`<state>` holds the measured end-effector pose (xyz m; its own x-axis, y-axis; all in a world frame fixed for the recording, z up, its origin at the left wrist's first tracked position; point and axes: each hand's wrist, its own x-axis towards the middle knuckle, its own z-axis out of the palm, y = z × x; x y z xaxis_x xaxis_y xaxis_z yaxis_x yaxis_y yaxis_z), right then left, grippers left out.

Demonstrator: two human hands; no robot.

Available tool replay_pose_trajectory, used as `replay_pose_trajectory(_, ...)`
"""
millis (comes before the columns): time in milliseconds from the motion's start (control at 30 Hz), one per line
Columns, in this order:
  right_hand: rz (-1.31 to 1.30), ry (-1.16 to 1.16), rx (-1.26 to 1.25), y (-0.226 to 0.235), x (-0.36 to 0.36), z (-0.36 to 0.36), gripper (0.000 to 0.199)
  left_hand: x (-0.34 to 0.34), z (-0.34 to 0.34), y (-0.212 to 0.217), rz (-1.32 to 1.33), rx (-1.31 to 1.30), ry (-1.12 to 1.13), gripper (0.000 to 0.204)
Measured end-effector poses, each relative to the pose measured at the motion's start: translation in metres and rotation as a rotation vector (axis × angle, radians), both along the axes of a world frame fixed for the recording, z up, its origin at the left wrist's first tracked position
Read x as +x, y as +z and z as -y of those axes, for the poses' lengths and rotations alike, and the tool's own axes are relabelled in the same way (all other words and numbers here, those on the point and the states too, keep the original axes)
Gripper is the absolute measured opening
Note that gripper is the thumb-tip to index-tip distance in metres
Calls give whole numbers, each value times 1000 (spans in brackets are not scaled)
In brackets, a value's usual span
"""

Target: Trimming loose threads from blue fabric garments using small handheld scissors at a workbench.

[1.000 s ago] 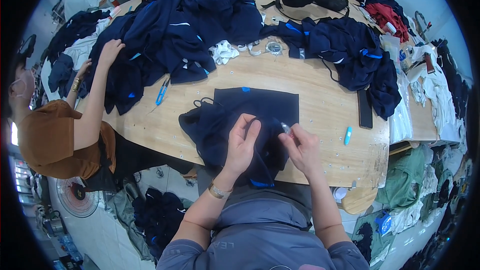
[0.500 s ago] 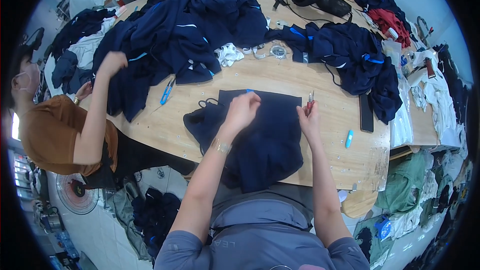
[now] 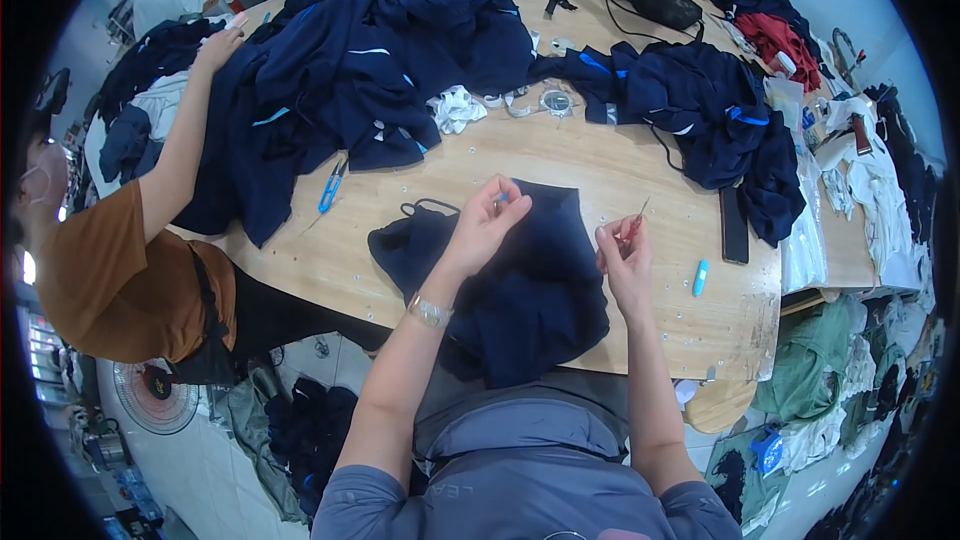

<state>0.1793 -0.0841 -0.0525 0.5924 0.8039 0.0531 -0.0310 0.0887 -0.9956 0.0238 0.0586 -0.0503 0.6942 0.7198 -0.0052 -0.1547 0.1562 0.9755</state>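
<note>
A dark navy garment (image 3: pixel 530 280) lies folded in front of me at the table's near edge, its dark cord loop showing on the left. My left hand (image 3: pixel 485 225) is closed in a pinch at the garment's upper edge, where a speck of blue shows between thumb and fingers. To the right of the cloth, my right hand (image 3: pixel 625 258) grips small red-handled thread snips (image 3: pixel 634 228), their thin tips pointing up and away from me. Most of the snips' handle is hidden by the fingers.
Blue snips (image 3: pixel 331 190) lie left of the garment; a light-blue capped item (image 3: pixel 700 278) and a dark phone (image 3: pixel 733 226) lie right. Navy garment piles (image 3: pixel 340 80) cover the far side. A co-worker in a brown top (image 3: pixel 130 280) reaches across at left; others stand opposite.
The garment's far edge has been pulled up and bunched at my left hand. My right hand has turned and tilted the snips. The co-worker's arm at left has stretched farther away.
</note>
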Motion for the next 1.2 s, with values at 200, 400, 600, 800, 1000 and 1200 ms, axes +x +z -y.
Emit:
replay_pose_trajectory(200,192,152,-9,24,-17,0,30,-16,27,17,127,-325,-21,8)
replay_pose_trajectory(400,825,199,-146,23,-23,9,35,-23,33,16,140,-302,78,7)
replay_pose_trajectory(600,911,208,-183,22,-32,12,38,-21,38,16,152,-321,126,10)
replay_pose_trajectory(800,958,185,-164,24,-36,9,37,-21,42,15,101,-246,158,12)
replay_pose_trajectory(1000,956,134,-148,22,-37,7,36,-20,45,12,73,-190,189,13)
replay_pose_trajectory(1200,825,118,-183,18,-34,11,33,-19,45,11,67,-126,238,14)
